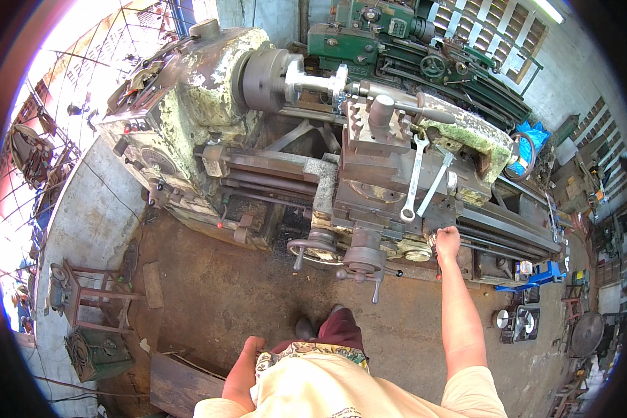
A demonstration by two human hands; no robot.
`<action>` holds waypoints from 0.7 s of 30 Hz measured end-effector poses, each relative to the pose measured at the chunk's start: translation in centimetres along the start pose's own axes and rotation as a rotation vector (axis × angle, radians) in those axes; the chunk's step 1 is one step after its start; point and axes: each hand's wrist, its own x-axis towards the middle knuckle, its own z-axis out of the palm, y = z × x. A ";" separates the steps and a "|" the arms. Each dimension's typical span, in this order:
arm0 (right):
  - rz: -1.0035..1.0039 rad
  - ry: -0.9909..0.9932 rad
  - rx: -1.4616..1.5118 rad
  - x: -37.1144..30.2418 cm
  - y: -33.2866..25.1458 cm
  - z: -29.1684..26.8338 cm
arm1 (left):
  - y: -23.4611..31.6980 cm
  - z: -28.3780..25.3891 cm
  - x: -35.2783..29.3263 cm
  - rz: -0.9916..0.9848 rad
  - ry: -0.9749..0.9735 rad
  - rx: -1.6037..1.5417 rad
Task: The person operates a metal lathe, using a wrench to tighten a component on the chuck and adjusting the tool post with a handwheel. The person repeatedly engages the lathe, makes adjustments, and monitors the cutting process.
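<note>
Right hand (449, 242): grip narrow, fingers curled closed, by my reading around the upper end of a red-tipped lever (439, 269) at the right end of the lathe carriage's apron; the fingers hide the exact contact. Left hand (254, 344) hangs low by the waist, well apart from the machine; I cannot tell whether its grip is wide or narrow. My first worry is that lever: a slip or an unmeant push could engage or release whatever it governs, and from here I can't read its function. Just above the right forearm, a combination wrench (416, 181) and a T-headed tool (435, 182) lie loose on the carriage's upper face; a jolt could slide either off toward hand or feet. Farther in, the tool post (381, 115) stands near the crank-shaped workpiece (313, 81), which spans from the chuck (266, 80) toward the tailstock (474, 136). I can't tell if the chuck is turning; if it were, an uneven piece like that could strike the post should the carriage run too far left. On the near side, the carriage handwheel (312, 251) and the cross-slide handle (370, 276) jut toward the torso; leaning in could nudge one. Loose shirt hem (306, 352) noted, well short of the chuck.
</note>
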 end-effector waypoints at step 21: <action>0.001 -0.008 0.032 0.2 0.3 0.2 | -0.7 0.1 2.4 0.018 0.002 0.098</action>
